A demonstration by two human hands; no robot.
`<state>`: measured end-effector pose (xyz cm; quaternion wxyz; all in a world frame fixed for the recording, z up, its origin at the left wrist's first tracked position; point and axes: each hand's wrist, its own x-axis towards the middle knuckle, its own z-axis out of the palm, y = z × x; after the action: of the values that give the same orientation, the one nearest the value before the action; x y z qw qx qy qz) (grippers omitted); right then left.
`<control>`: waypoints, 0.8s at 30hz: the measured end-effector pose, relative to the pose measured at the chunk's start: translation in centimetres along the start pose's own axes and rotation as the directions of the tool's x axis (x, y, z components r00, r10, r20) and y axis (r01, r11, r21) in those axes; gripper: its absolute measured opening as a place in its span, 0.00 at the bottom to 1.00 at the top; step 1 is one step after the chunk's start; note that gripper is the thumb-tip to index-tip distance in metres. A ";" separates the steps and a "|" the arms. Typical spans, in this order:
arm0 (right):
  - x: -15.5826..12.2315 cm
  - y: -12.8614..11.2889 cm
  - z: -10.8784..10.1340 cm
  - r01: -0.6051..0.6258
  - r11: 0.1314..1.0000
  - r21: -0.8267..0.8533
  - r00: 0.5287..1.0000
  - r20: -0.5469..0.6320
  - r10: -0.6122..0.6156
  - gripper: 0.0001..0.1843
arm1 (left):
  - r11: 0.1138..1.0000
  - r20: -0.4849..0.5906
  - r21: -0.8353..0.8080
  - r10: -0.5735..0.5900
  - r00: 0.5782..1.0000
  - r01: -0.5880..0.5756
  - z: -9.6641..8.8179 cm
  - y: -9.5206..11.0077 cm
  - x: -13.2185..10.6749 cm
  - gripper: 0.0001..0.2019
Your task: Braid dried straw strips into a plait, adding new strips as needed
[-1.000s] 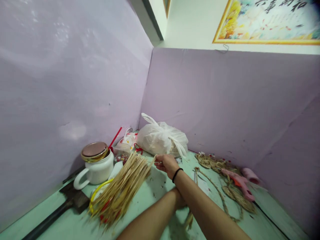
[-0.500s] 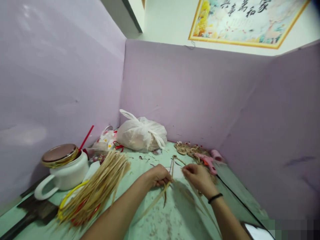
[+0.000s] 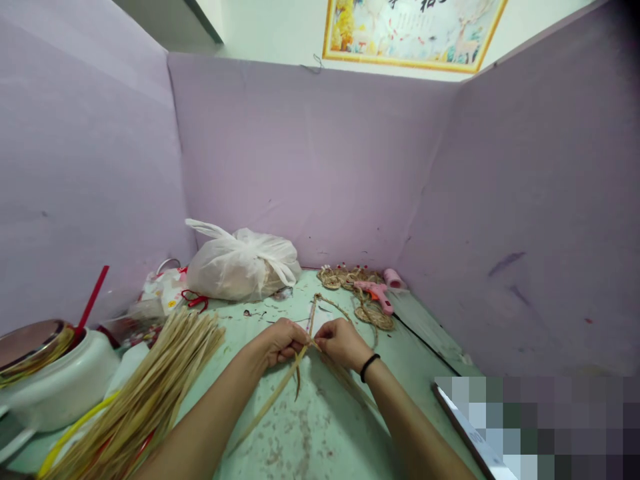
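My left hand (image 3: 279,341) and my right hand (image 3: 344,342) meet at the middle of the green table (image 3: 320,440). Both pinch the end of a thin braided straw cord (image 3: 330,304) where loose straw strips (image 3: 273,400) fan out toward me. The braid runs away from my fingers to the back of the table. A black band circles my right wrist. A thick bundle of straw strips (image 3: 145,393) lies to the left of my left forearm.
A tied white plastic bag (image 3: 243,263) sits at the back. A pink glue gun (image 3: 375,293) lies on coiled braids (image 3: 373,313) at the back right. A white lidded mug (image 3: 50,373) stands at the left. Purple partition walls close three sides.
My right hand came back from the straw bundle at the left with a strip. Both hands then closed together on the braid's end. The view swung to the right.
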<state>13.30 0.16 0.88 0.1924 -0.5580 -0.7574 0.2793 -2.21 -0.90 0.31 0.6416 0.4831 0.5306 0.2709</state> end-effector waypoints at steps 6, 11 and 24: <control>0.1 0.1 0.4 -0.096 0.954 0.283 0.992 0.100 0.071 0.06 | 0.999 0.022 0.013 0.030 0.999 -0.031 -0.1 -0.2 0.2 0.12; -0.2 -0.4 1.2 -0.291 0.792 0.536 0.951 0.248 0.182 0.05 | 1.000 0.012 0.017 0.026 1.000 -0.026 0.0 -0.4 0.3 0.13; -0.4 -1.4 2.1 -0.294 0.702 0.649 0.951 0.128 0.280 0.09 | 0.953 -0.149 0.297 -0.018 0.989 0.062 -0.1 0.5 -0.4 0.05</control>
<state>11.13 -0.97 0.15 0.3238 -0.5619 -0.5151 0.5604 -2.31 -1.02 0.91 0.5258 0.5434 0.6204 0.2083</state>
